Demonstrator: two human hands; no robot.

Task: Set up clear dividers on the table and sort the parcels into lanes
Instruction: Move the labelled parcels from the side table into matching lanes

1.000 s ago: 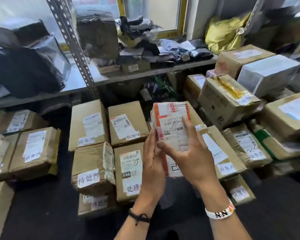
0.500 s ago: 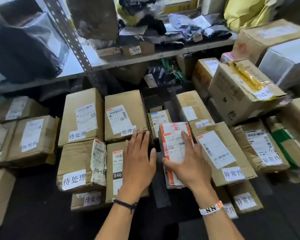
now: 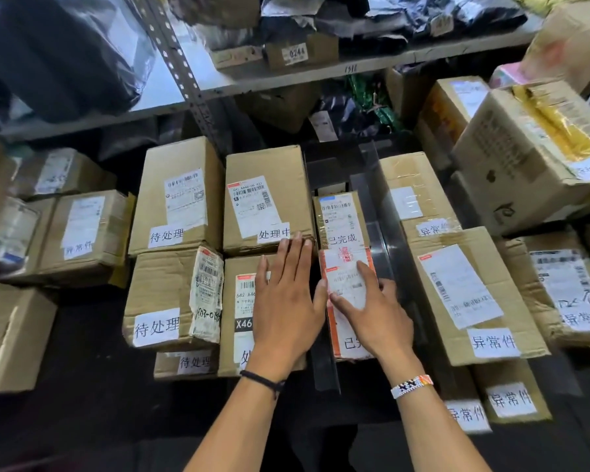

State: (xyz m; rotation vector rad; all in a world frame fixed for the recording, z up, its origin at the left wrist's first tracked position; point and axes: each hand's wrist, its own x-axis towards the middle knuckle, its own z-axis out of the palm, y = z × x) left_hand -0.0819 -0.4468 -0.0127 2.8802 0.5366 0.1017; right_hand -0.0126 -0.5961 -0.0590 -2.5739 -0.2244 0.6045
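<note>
A small white and orange parcel [image 3: 345, 267] lies flat in a narrow lane between two clear dividers [image 3: 382, 240]. My right hand [image 3: 375, 311] rests on top of it with fingers straight, pressing it down. My left hand [image 3: 286, 301] lies flat on the brown box [image 3: 242, 301] in the lane to the left, its thumb touching the small parcel's edge. Beyond the small parcel, another labelled small box [image 3: 339, 216] sits in the same lane. Brown boxes [image 3: 178, 195] with white labels fill the lanes at left, and more boxes [image 3: 464, 294] fill the lane at right.
A metal shelf [image 3: 321, 73] with dark bags and small boxes runs across the back. Stacked cartons [image 3: 525, 155] crowd the right side and further boxes [image 3: 82, 229] the left. The dark table surface [image 3: 82, 403] shows at the near left.
The small parcel came down from in front of me into the narrow lane. My right hand now presses on it, and my left hand moved onto the neighbouring brown box.
</note>
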